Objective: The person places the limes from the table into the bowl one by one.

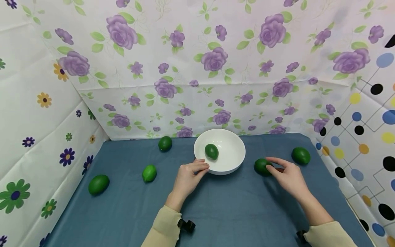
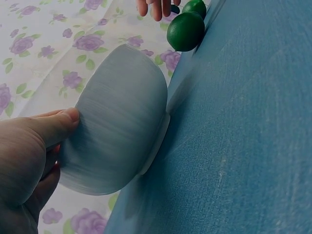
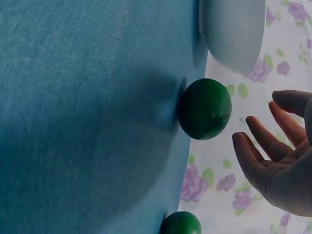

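Observation:
A white bowl [image 1: 228, 154] stands near the back of the table with a dark green lime [image 1: 211, 151] inside it. At its front left, my left hand [image 1: 190, 173] pinches the rim; the left wrist view shows the thumb on the outer wall of the bowl [image 2: 117, 126]. To the right of the bowl, my right hand [image 1: 288, 176] hovers over another lime [image 1: 261, 167], fingers spread and loosely bent. In the right wrist view a gap separates the fingertips [image 3: 240, 141] from this lime [image 3: 204, 109], which rests on the cloth.
One lime [image 1: 300, 155] lies at the far right. On the left are a lime [image 1: 165, 143] by the back edge, a brighter lime [image 1: 149, 173] and a lime [image 1: 98, 184] near the left edge. Flowered cloth [image 1: 191, 113] hangs behind the blue-covered table [image 1: 234, 212].

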Motion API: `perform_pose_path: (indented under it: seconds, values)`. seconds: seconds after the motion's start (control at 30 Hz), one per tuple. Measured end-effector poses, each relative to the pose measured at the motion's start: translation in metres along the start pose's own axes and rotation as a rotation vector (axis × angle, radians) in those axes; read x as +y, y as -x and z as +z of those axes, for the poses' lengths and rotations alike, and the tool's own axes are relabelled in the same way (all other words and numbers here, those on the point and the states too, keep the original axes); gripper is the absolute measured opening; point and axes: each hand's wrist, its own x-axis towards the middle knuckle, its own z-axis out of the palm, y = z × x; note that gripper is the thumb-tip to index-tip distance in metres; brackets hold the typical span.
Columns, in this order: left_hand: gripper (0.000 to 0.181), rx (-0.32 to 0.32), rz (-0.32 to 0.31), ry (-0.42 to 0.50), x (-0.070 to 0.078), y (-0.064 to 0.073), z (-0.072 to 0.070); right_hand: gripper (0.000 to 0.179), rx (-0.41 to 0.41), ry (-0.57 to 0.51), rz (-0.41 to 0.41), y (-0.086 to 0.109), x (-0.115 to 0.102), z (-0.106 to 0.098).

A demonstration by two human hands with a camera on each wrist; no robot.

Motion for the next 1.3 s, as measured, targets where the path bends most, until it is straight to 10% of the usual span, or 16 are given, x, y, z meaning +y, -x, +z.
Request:
perform_pose_path:
  seconds: [0.5,1.3]
  values:
    - [0.015,0.019,0.014,0.011,-0.001,0.000,0.002,0.044,0.026,0.105,-0.157,-0.005,0.009,0.016]
    - [0.016,0.023,0.018,0.017,-0.002,0.001,0.002,0.058,-0.032,0.178,-0.137,-0.014,0.009,0.023]
